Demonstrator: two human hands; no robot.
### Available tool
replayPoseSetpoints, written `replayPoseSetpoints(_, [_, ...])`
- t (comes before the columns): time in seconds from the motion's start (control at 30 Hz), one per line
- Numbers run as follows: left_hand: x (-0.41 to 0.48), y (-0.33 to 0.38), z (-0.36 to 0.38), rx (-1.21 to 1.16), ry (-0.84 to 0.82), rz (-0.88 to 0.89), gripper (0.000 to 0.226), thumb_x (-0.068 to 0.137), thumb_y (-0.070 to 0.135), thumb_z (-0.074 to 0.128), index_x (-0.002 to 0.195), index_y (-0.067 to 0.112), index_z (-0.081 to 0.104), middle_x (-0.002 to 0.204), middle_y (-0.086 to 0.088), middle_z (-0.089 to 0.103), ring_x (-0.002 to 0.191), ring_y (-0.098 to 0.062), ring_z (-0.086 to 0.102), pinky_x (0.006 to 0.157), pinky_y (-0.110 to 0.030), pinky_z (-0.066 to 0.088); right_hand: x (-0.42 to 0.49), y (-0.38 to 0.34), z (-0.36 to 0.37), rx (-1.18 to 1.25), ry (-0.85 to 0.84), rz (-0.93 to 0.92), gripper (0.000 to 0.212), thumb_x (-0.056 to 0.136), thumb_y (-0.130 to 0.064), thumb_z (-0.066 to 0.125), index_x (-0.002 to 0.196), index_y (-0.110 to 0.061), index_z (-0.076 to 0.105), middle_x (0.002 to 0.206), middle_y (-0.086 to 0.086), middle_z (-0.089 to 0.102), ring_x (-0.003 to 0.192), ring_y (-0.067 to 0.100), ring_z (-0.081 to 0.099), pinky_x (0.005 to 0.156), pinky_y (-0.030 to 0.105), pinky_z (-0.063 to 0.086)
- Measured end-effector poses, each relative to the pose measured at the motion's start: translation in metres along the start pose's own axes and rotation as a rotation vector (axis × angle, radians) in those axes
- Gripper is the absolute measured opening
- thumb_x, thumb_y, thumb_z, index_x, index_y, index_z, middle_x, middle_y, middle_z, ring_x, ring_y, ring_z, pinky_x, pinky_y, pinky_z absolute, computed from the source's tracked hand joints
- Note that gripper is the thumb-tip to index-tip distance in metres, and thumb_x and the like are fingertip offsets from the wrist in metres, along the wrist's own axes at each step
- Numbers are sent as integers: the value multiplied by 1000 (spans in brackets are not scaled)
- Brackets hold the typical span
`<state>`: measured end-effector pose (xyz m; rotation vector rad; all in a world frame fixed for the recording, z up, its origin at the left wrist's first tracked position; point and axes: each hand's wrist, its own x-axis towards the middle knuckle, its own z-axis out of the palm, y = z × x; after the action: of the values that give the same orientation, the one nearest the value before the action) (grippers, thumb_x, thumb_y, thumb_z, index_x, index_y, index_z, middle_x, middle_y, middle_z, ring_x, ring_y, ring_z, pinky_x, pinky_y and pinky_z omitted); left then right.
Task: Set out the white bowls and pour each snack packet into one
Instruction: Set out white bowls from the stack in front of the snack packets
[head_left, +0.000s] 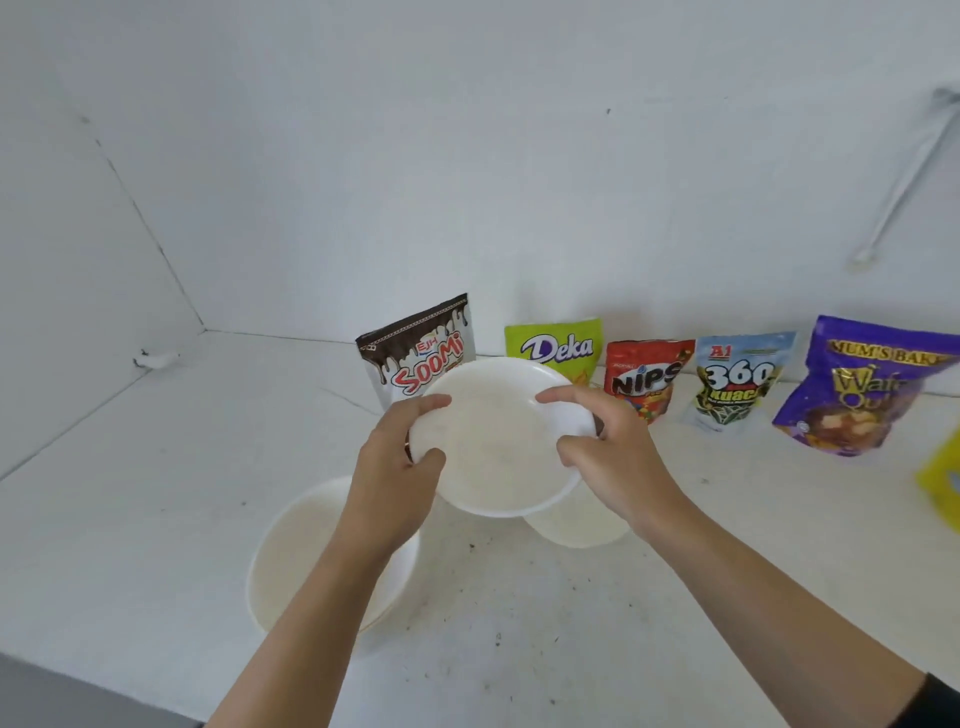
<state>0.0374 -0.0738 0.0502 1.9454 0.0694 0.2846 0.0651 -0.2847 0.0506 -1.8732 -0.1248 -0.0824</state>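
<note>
Head view: a round white bowl (493, 447) is held above the speckled white counter (130, 493). The left hand (400, 467) grips its left rim and the right hand (608, 447) curls round its right rim. A second white bowl (311, 561) sits beneath the left forearm, and a third white bowl (571, 530) beneath the right wrist. Behind, against the white wall (467, 182), stand the brown-and-white Soomi packet (415, 353), green Deka packet (556, 345), red Nips packet (649, 374), pale blue 360 packet (737, 379) and purple packet (872, 389). The bowl partly hides the Soomi and Deka packets. The counter runs left to the wall corner, and its front edge shows at lower left.
</note>
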Motion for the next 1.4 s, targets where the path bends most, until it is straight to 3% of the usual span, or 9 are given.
replayPoseSetpoints(0.17, [-2, 26, 92, -41, -93, 19, 61, 86, -12, 51, 126, 31, 64, 122, 30, 55, 123, -17, 52, 101, -36, 51, -8, 32, -85, -42, 134, 53, 51, 74, 9, 60, 103, -31, 73, 105, -28, 61, 85, -2, 58, 71, 24, 50])
replayPoseSetpoints(0.23, [-5, 33, 130, -42, -122, -2, 61, 85, -10, 52, 126, 33, 65, 124, 21, 58, 123, -20, 53, 103, -42, 50, -12, 48, -117, -82, 178, 62, 46, 75, 7, 64, 100, -30, 73, 103, -30, 61, 93, -2, 60, 71, 17, 51])
replayPoseSetpoints(0.3, [-10, 38, 166, -31, -147, -17, 61, 86, -9, 53, 126, 35, 65, 124, 16, 59, 122, -21, 53, 102, -42, 50, -15, 66, -146, -123, 213, 77, 44, 75, 7, 66, 99, -29, 73, 103, -25, 62, 93, 1, 59, 65, 7, 46])
replayPoseSetpoints(0.47, [-24, 38, 241, -40, -211, -70, 60, 87, -9, 53, 129, 33, 64, 129, 10, 61, 119, -22, 57, 96, -40, 56, -21, 115, -200, -236, 260, 115, 39, 73, 5, 66, 96, -27, 70, 108, -9, 66, 99, 13, 56, 73, 9, 40])
replayPoseSetpoints(0.63, [-34, 18, 293, 34, -255, -155, 59, 87, -8, 52, 131, 31, 61, 133, 5, 57, 121, -26, 55, 100, -44, 54, -21, 162, -226, -275, 223, 196, 37, 74, 5, 62, 99, -22, 69, 100, -4, 64, 80, 11, 53, 64, 6, 39])
replayPoseSetpoints(0.77, [-34, 5, 313, 87, -241, -233, 58, 89, -9, 51, 134, 27, 59, 131, 6, 53, 116, -20, 50, 101, -36, 50, -14, 192, -224, -266, 134, 287, 44, 80, 4, 60, 116, -21, 67, 117, -4, 59, 103, 13, 49, 82, 18, 42])
replayPoseSetpoints(0.93, [-28, -8, 322, 146, -274, -250, 59, 86, -10, 52, 136, 22, 59, 144, -3, 54, 126, -25, 50, 103, -39, 50, -10, 212, -215, -249, 74, 331, 51, 83, 6, 55, 129, -16, 62, 137, 5, 57, 113, 15, 49, 86, 18, 38])
replayPoseSetpoints(1.2, [-16, -17, 324, 202, -256, -227, 54, 87, -8, 53, 131, 23, 61, 129, 7, 55, 115, -16, 48, 87, -25, 43, 2, 221, -207, -244, 73, 305, 49, 81, 7, 56, 124, -18, 61, 132, 3, 57, 109, 13, 45, 83, 22, 40])
replayPoseSetpoints(1.4, [-18, 1, 314, 354, -333, -81, 42, 102, 21, 58, 142, 32, 51, 162, 1, 36, 150, -18, 30, 118, -34, 28, 3, 209, -209, -411, 128, 145, 36, 85, -8, 68, 119, -19, 63, 132, -1, 57, 127, 20, 43, 96, 22, 30])
